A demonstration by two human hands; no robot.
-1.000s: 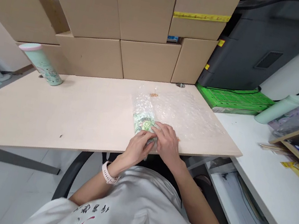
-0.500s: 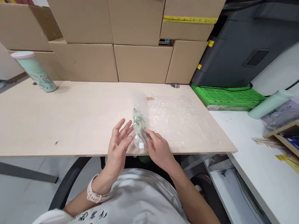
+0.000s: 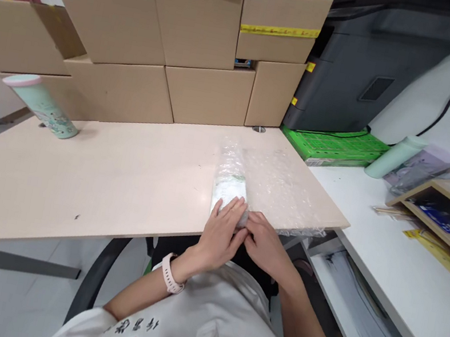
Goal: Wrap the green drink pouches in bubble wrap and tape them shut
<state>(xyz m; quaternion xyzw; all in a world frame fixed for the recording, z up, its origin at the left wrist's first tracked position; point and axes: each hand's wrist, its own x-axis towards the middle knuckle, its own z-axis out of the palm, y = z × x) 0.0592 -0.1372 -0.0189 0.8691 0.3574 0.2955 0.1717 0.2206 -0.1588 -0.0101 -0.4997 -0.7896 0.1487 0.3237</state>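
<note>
A white and green squeeze tube (image 3: pixel 231 188) lies near the table's front edge, covered by clear bubble wrap (image 3: pixel 232 155). The wrap extends past its far end, and a wider sheet spreads rightward over the table. My left hand (image 3: pixel 221 229) rests on the near part of the tube, fingers stretched out and pressing down through the plastic. Close beside it, my right hand (image 3: pixel 266 244) has its fingers curled and pinched at the wrap by the tube's lower right side. The tube's near end is hidden under my hands.
Cardboard boxes (image 3: pixel 125 90) are stacked along the table's back. A pale green tumbler (image 3: pixel 46 108) stands at the left. Behind on the right are a dark grey machine (image 3: pixel 349 80) and a green crate (image 3: pixel 337 147). A white side desk (image 3: pixel 403 246) adjoins the right.
The tube has shifted right and now shows a whiter face under the wrap. My left hand, raised beside it before, lies on top. My right hand has moved slightly right and down.
</note>
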